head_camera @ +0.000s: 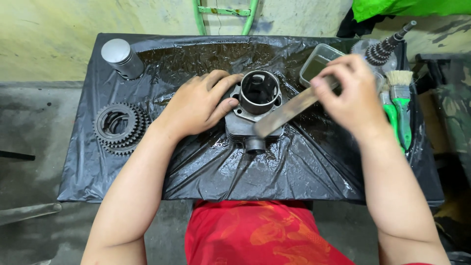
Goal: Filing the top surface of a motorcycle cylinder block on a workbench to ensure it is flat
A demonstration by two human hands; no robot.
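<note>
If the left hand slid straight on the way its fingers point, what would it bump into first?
The left hand points rightward, and its fingers already seem to rest on the metal cylinder, so that comes first. Past it lies the flat metal strip held by the right hand, though depth is hard to judge.

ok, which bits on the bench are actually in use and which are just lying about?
In use: left hand steadying engine cylinder; right hand holding flat metal bar against it.
Lying about: piston, gear stack, plastic tub, gear shaft, green brushes.
</note>
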